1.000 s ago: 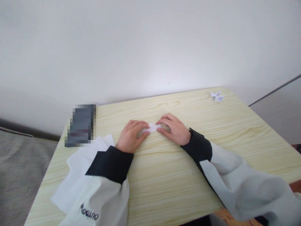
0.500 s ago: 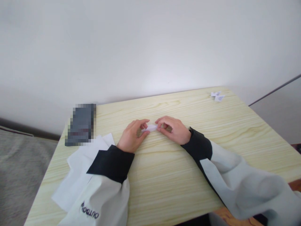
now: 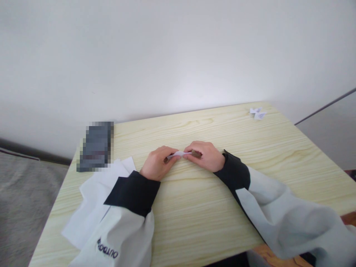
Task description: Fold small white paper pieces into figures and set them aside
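Observation:
Between my two hands is a small folded piece of white paper (image 3: 180, 153), held just above the middle of the table. My left hand (image 3: 159, 162) pinches its left end between thumb and fingers. At the other end, the thumb and fingers of my right hand (image 3: 207, 155) are closed on the paper. The fingertips of both hands nearly meet, so only a thin strip shows between them and the rest is partly covered.
White paper sheets (image 3: 91, 207) lie under and beside my left sleeve. A dark, pixelated flat object (image 3: 96, 146) lies at the table's back left. Small folded paper pieces (image 3: 259, 114) sit at the back right of the wooden table (image 3: 194, 230). A white wall (image 3: 178, 55) rises behind.
Fingers of both hands have closed down on the paper and come nearer each other. The paper now looks thinner and more edge-on. Other things stay in place.

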Tool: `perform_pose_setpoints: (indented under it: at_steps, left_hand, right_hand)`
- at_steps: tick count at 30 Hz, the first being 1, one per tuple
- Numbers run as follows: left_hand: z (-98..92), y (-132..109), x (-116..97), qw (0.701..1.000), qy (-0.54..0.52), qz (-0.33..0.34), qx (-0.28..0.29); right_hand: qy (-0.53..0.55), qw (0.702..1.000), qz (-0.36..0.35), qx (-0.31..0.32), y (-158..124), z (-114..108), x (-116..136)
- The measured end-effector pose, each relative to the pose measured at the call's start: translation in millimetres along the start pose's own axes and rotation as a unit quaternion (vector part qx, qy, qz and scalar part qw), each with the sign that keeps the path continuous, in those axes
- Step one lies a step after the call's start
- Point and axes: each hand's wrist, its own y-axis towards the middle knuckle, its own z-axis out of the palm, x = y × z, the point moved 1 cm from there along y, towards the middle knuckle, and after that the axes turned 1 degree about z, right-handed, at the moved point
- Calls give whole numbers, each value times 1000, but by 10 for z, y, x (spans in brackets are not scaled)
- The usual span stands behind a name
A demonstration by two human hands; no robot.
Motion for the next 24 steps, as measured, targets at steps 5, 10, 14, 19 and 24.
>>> perform_pose_setpoints:
  at_steps: [5,10,14,19,24]
  left_hand:
    - [10,3,-31,1000,11,-6,-1]
    - [-3,-3,-7,997,4,-50,-57]
    - [-28,-25,40,993,-10,-82,-88]
    - [-38,-25,46,991,-56,-100,-72]
    - [-24,1,33,984,-72,-138,-89]
  right_hand:
    - [-27,999,-36,10,-6,10,-9]
    - [-17,999,-30,-5,-1,9,-23]
    - [23,1000,9,-15,16,-15,-48]
    - [58,997,31,-34,36,-56,-37]
    - [42,997,28,-59,54,-65,-2]
